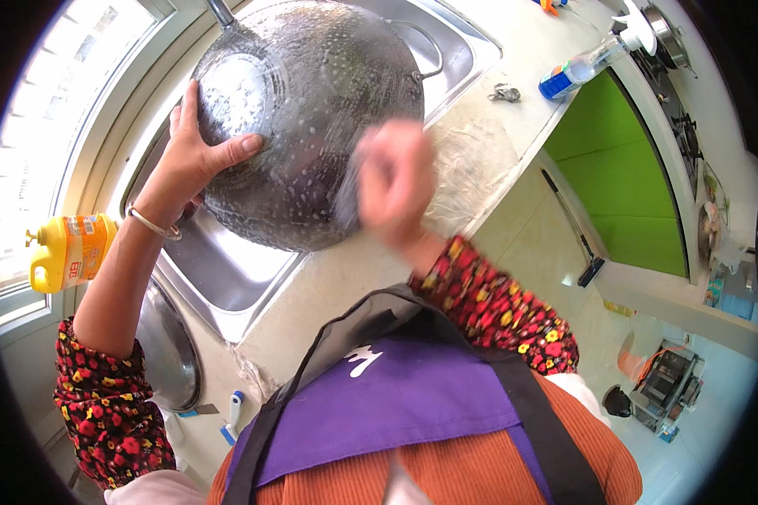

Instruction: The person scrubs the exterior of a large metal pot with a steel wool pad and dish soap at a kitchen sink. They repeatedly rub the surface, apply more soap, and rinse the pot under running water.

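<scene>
A dark metal wok, its underside up and covered with suds and water drops, rests over a stainless steel double sink. My left hand grips its rim side on the left, thumb on the outer surface near the round base and some fingers hidden beneath. A wire-like loop handle sticks out at the wok's upper right. My right hand is blurred at the wok's lower right edge, fingers curled around a greyish scrubber, also blurred, against the metal.
A yellow detergent jug stands by the window at left. A large metal lid and a blue-and-white brush lie near my left sleeve. On the right counter are a spray bottle, a crumpled grey scrap and a thin plastic sheet.
</scene>
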Available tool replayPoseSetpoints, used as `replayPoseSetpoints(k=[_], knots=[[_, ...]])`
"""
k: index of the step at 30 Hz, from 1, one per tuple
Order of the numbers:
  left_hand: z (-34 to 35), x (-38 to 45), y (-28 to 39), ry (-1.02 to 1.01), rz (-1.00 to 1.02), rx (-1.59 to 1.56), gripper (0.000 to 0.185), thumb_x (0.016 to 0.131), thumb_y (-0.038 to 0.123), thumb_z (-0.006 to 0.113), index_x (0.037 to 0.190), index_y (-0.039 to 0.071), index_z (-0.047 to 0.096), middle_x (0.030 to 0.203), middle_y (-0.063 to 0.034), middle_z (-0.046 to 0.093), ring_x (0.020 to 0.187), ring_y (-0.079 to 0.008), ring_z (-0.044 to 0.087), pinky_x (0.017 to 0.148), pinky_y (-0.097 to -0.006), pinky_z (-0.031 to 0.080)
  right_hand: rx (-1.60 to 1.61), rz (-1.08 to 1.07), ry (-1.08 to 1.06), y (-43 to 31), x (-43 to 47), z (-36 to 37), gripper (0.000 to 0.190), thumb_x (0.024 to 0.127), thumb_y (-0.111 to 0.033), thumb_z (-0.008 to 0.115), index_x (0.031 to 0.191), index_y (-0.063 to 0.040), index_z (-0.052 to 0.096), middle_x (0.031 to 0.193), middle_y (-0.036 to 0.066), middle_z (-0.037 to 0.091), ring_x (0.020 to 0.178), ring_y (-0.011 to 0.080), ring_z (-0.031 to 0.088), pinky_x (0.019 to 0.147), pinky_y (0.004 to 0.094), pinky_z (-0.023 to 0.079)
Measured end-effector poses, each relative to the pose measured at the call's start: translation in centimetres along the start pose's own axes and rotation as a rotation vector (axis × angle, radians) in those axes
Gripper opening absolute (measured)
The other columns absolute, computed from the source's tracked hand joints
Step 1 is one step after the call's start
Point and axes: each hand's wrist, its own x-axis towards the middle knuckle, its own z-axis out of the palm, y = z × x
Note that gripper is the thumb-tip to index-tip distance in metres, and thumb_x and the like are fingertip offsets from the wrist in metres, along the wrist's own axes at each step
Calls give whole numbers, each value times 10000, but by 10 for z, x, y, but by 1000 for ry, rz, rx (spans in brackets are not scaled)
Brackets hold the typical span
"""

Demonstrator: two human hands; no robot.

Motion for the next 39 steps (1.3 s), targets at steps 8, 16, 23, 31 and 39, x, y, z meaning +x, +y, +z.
replayPoseSetpoints(k=[8,16,23,31,39], knots=[[-3,-1,-3,3,-3,39,1407,545,646,863,1538,4,99,1493,-276,221,1353,-421,353,1015,-463,455,-149,-24,-12,30,29,33,93,783,-38,697,858,-61,647,861,94,645,795,282,618,713,370,470],[0,2,-6,10,-24,-12,1453,494,629,894,1548,33,91,1515,-318,149,1392,-438,291,1108,-454,359,-125,-334,-169,-26,-17,9,239,761,-48,691,977,-143,658,888,17,586,851,219,575,776,369,382],[2,3,-12,42,40,48,1463,455,693,871,1557,89,121,1523,-377,75,1388,-537,244,1130,-475,332,-224,-26,-43,33,57,30,115,789,-119,670,894,-135,625,877,48,595,861,278,578,767,430,373],[6,8,-15,73,63,83,1475,450,709,862,1557,88,111,1517,-397,62,1395,-541,224,1139,-484,308,-164,-451,-162,-44,9,22,160,808,-114,639,961,-161,642,911,-1,568,872,209,570,810,397,360],[7,5,-12,52,59,86,1453,477,709,849,1555,91,96,1515,-370,78,1394,-537,229,1122,-539,335,-323,-196,50,13,67,21,159,800,-65,637,923,-164,654,883,10,575,828,253,555,766,405,365]])
